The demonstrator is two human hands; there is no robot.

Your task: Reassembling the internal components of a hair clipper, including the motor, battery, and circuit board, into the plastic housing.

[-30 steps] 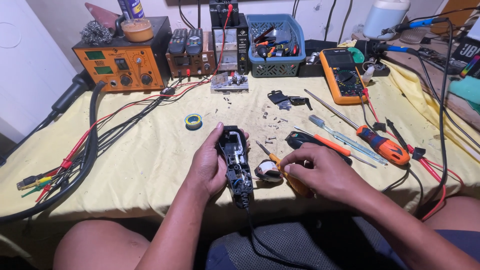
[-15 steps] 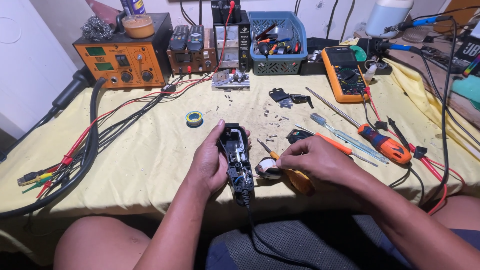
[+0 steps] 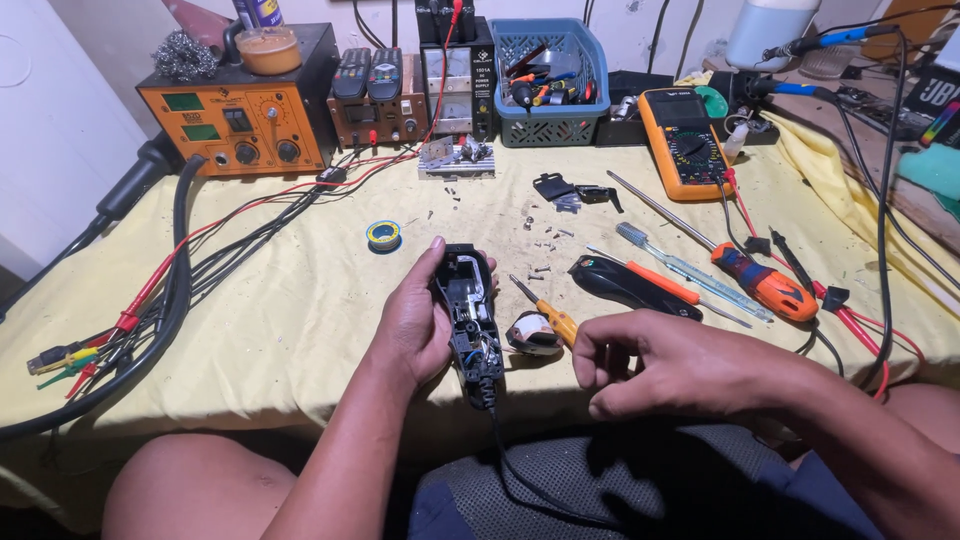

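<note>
1. Hands at a repair bench: the left hand is wrapped around an opened black handheld device, its cover off and its inner parts and wiring showing.
2. Held at the near edge of the yellow-covered table, the device has its long axis running near to far, with the cord dropping from its near end toward the person's lap.
3. Just right of the device, the right hand is loosely curled with fingertips bent inward; it grasps nothing that can be seen and is apart from the device.
4. Between the two hands lie a small orange-handled screwdriver and a rounded part, nearer the right hand than the left.
5. Farther right rest a black cover piece and a larger orange-and-black screwdriver.
6. Loose screws dot the cloth beyond the device; a small reel of solder sits to the far left of it.
7. Along the far edge stand an orange soldering station, a blue basket of tools and an orange multimeter.
</note>
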